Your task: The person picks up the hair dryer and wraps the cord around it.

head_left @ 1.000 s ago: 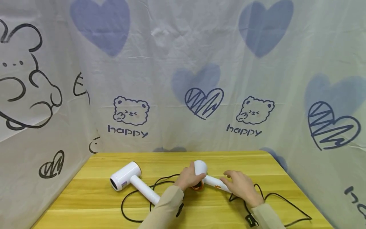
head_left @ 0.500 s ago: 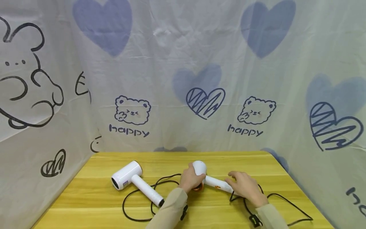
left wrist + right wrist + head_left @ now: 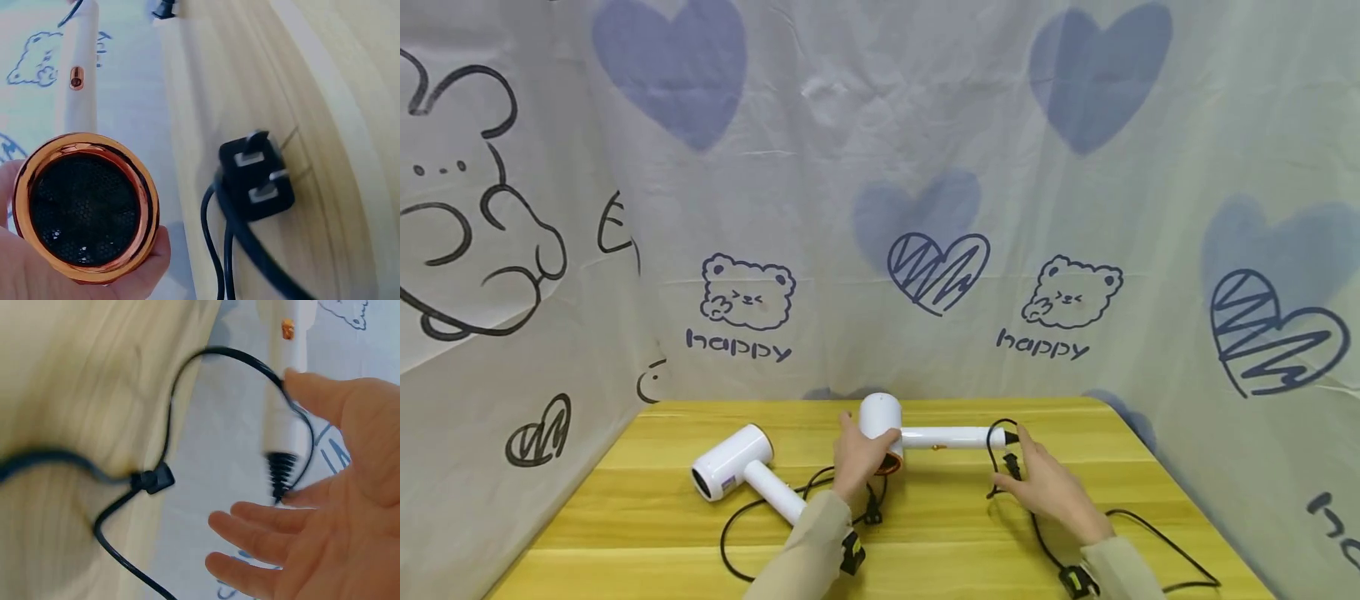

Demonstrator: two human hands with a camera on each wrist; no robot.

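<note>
A white hair dryer (image 3: 880,414) with a copper ring is raised above the table, its handle (image 3: 955,437) level and pointing right. My left hand (image 3: 859,457) grips it round the barrel. In the left wrist view the copper-rimmed mesh end (image 3: 85,209) faces the camera, with fingers behind it. My right hand (image 3: 1051,485) is at the handle's tail end, fingers spread. In the right wrist view my thumb and index finger lie beside the looped black cord (image 3: 231,353) and the ribbed cord sleeve (image 3: 281,475); whether they touch is unclear.
A second white hair dryer (image 3: 733,462) lies at the left of the wooden table (image 3: 955,550), its handle partly behind my left sleeve. A black plug (image 3: 256,178) hangs near my left wrist. Cord trails at the right (image 3: 1172,542). Printed cloth walls (image 3: 850,358) surround the table.
The copper-ringed hair dryer has moved up and left, and its handle has swung from slanting to level. My left hand moved with it. My right hand's fingers have spread wider.
</note>
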